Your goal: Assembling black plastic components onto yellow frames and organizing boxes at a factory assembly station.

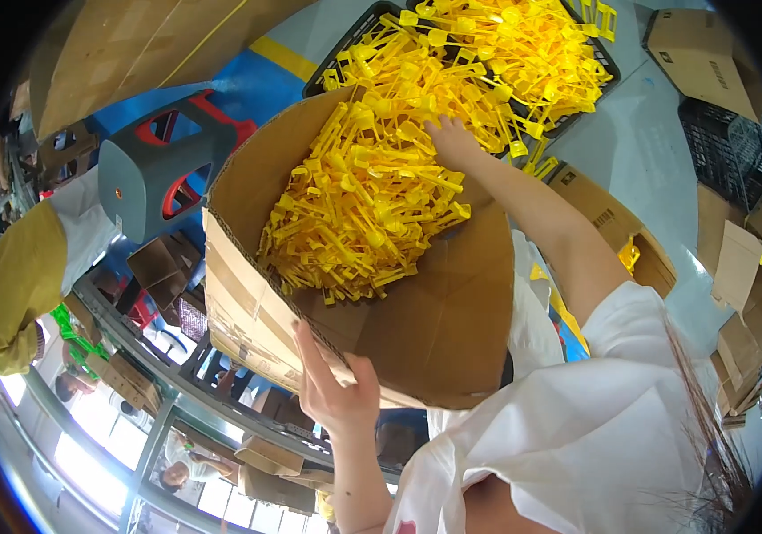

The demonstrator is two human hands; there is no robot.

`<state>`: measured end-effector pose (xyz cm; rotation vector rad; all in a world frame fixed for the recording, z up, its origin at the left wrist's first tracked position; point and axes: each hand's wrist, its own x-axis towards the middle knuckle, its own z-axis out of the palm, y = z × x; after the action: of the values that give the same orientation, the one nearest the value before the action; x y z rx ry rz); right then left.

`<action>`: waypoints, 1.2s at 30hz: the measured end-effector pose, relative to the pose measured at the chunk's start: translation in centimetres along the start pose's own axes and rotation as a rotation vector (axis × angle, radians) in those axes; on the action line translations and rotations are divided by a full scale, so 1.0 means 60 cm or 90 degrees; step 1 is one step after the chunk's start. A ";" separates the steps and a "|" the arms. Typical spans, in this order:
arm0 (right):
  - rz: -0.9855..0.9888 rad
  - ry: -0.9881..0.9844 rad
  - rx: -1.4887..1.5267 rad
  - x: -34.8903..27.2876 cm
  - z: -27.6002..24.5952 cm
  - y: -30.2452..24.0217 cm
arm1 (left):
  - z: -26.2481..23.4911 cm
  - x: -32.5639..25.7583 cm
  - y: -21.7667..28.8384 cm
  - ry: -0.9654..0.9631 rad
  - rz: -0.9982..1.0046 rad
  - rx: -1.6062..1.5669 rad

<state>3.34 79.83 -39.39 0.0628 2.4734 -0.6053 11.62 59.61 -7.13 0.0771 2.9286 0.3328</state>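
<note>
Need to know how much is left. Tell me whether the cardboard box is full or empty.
Partly full. The cardboard box holds a heap of yellow plastic pieces on one side; bare cardboard shows beside it.
</note>
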 end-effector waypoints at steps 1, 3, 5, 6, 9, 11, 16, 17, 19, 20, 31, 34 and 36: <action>-0.063 0.037 -0.025 0.027 0.018 -0.006 | 0.003 -0.001 0.006 0.014 -0.012 0.010; -0.134 0.075 -0.073 0.077 0.049 -0.025 | 0.006 -0.002 0.016 0.025 -0.034 0.008; -0.155 0.057 -0.062 0.113 0.067 -0.043 | 0.010 -0.008 0.021 0.041 -0.056 -0.003; -0.131 0.062 -0.082 0.130 0.087 -0.037 | 0.014 -0.006 0.023 0.042 -0.063 0.000; -0.059 -0.098 -0.005 0.139 0.116 -0.033 | 0.014 -0.006 0.023 0.032 -0.053 0.006; -0.142 -0.130 0.049 0.087 0.120 -0.070 | 0.015 -0.009 0.015 0.024 -0.053 0.007; -0.330 0.017 0.092 -0.146 0.099 -0.139 | 0.018 0.009 0.020 0.001 -0.027 0.043; -0.348 0.060 0.136 -0.183 0.081 -0.148 | 0.017 0.010 0.016 -0.010 -0.029 0.044; -0.392 0.103 0.182 -0.229 0.061 -0.155 | 0.014 0.011 0.009 -0.004 -0.019 0.036; -0.420 0.096 0.185 -0.244 0.053 -0.156 | 0.013 0.011 0.007 0.008 -0.018 0.035; 0.128 -0.062 0.914 -0.266 0.077 -0.087 | 0.009 0.009 0.000 0.005 0.006 0.038; 0.135 -0.042 0.937 -0.252 0.083 -0.048 | 0.014 0.008 -0.004 0.027 0.011 0.019; 0.077 -0.072 0.821 -0.258 0.071 -0.040 | 0.016 0.006 -0.004 0.035 0.007 0.019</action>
<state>17.99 77.18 -32.94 0.6303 1.5704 -1.9387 11.43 59.58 -8.17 0.0894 2.9884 0.2963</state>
